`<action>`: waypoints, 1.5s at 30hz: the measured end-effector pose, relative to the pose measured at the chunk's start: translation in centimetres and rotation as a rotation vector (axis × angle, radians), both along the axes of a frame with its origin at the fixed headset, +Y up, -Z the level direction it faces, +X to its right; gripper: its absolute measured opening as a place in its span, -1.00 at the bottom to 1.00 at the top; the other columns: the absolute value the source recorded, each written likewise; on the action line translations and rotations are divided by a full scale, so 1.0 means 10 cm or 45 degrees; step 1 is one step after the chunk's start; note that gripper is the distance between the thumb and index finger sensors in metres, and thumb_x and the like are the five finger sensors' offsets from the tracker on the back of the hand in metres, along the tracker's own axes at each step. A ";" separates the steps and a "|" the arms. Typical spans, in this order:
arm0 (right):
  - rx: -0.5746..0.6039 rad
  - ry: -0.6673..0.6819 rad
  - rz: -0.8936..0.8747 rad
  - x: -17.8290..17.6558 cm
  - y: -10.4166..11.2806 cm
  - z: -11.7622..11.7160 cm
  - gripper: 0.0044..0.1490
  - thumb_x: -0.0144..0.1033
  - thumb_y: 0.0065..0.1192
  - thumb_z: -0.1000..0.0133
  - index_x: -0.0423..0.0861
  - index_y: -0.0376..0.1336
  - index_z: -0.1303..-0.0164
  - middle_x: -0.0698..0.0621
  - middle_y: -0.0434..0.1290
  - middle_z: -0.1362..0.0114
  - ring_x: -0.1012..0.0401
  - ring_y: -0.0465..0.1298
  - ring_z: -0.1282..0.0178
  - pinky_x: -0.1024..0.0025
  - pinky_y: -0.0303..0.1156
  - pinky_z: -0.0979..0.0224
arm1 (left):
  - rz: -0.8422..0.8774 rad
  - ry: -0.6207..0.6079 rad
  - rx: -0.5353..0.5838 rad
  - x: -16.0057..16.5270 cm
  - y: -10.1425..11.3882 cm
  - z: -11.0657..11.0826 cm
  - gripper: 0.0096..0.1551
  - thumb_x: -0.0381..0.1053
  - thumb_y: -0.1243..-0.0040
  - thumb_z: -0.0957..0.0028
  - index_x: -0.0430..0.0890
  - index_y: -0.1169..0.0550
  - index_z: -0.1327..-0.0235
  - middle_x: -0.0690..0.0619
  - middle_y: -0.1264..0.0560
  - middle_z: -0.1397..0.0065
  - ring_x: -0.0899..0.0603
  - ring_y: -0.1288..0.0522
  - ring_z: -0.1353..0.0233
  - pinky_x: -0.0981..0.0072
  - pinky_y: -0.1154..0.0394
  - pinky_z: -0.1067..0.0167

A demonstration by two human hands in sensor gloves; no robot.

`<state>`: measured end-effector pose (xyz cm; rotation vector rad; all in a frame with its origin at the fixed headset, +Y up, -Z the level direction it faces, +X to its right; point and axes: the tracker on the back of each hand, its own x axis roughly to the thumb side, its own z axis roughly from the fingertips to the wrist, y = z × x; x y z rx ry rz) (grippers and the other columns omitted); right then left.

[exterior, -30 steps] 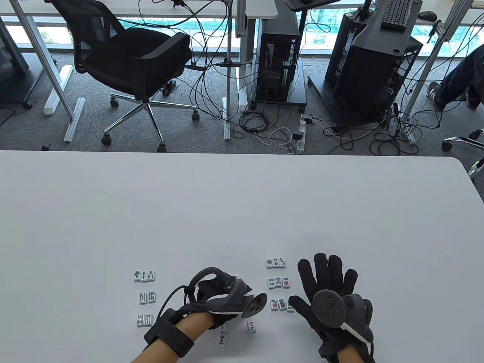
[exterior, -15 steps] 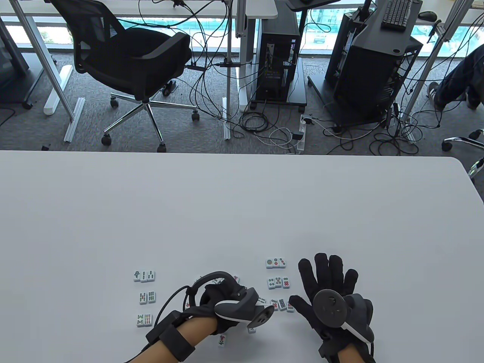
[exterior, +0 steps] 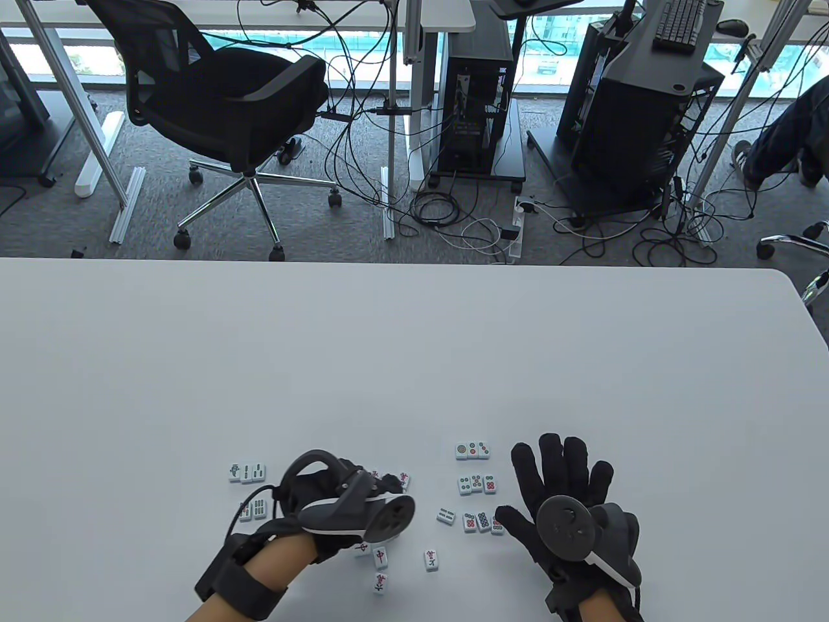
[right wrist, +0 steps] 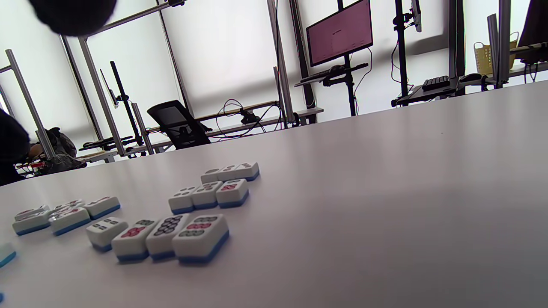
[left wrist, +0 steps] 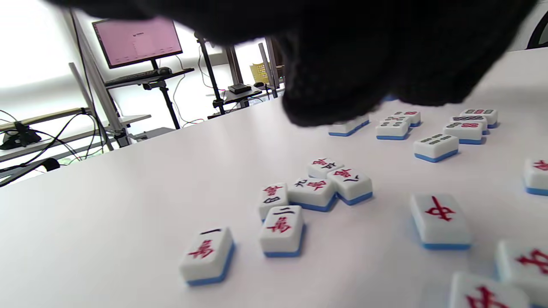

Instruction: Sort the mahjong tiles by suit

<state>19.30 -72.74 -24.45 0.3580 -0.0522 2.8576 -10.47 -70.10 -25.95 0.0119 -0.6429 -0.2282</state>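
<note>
Left hand (exterior: 337,502) shifted left; three dot rows (exterior: 473,450), three tiles each.

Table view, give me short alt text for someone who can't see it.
Two gloved hands, left and right, rest low on a white table among small rows of mahjong tiles, with loose tiles between them.

Bright daylight from windows (right wrist: 222,55), blown out; soft shadows; left glove (left wrist: 342,55) blurred close-up.
</note>
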 end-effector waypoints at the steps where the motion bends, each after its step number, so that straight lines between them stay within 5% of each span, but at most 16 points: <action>1: 0.002 0.001 0.000 0.00 0.00 0.00 0.07 0.31 -0.05 -0.02 0.22 -0.42 -0.57 -0.08 -0.47 -0.70 -0.18 -0.52 -0.61 -0.45 -0.49 -0.47 | -0.005 0.026 -0.004 -0.14 0.02 0.02 -0.30 0.27 -0.43 0.38 0.00 -0.64 -0.04 0.31 -0.73 0.45 0.13 -0.62 0.63 0.24 -0.62 0.44; 10: -0.001 0.003 0.033 -0.02 -0.02 0.00 0.07 0.31 -0.05 -0.02 0.22 -0.42 -0.56 -0.08 -0.47 -0.70 -0.18 -0.51 -0.61 -0.45 -0.48 -0.47 | -0.239 0.431 -0.095 -1.49 -0.15 0.27 -0.30 0.24 -0.45 0.39 0.01 -0.64 -0.04 0.29 -0.74 0.38 0.11 -0.65 0.56 0.22 -0.63 0.35; 17: -0.024 -0.002 0.049 -0.03 -0.06 0.00 0.07 0.31 -0.06 -0.02 0.22 -0.43 -0.56 -0.09 -0.47 -0.70 -0.18 -0.51 -0.61 -0.45 -0.47 -0.47 | -0.199 0.509 -0.251 -1.73 -0.45 0.39 -0.30 0.25 -0.45 0.40 0.02 -0.64 -0.04 0.29 -0.74 0.38 0.12 -0.65 0.56 0.22 -0.64 0.37; 27: -0.029 -0.009 0.046 -0.03 -0.07 -0.01 0.07 0.31 -0.06 -0.02 0.22 -0.44 -0.56 -0.09 -0.47 -0.69 -0.18 -0.50 -0.61 -0.45 -0.46 -0.47 | -0.214 0.467 -0.243 -1.64 -0.58 0.41 -0.28 0.29 -0.38 0.36 0.02 -0.60 -0.09 0.28 -0.74 0.32 0.11 -0.66 0.51 0.20 -0.63 0.31; 35: -0.028 -0.018 0.030 -0.01 -0.06 -0.02 0.07 0.30 -0.06 -0.02 0.22 -0.43 -0.56 -0.09 -0.47 -0.69 -0.18 -0.51 -0.61 -0.45 -0.47 -0.47 | -0.088 0.442 -0.090 -1.42 -0.14 0.35 -0.30 0.33 -0.32 0.32 0.02 -0.63 -0.05 0.26 -0.74 0.32 0.08 -0.66 0.52 0.18 -0.63 0.32; 40: -0.025 -0.026 0.027 0.00 -0.06 -0.02 0.07 0.30 -0.06 -0.02 0.22 -0.43 -0.56 -0.09 -0.47 -0.69 -0.18 -0.51 -0.61 -0.45 -0.47 -0.47 | 0.106 0.272 -0.102 -0.87 -0.02 0.21 -0.34 0.34 -0.31 0.31 0.00 -0.67 0.02 0.28 -0.74 0.44 0.12 -0.62 0.63 0.23 -0.61 0.45; 45: -0.019 -0.028 0.025 0.01 -0.05 -0.01 0.07 0.30 -0.06 -0.02 0.22 -0.43 -0.56 -0.08 -0.47 -0.69 -0.18 -0.51 -0.61 -0.45 -0.47 -0.47 | 0.196 -0.001 -0.130 0.03 -0.06 0.18 -0.36 0.33 -0.31 0.31 0.00 -0.68 0.05 0.29 -0.74 0.48 0.12 -0.60 0.66 0.24 -0.61 0.48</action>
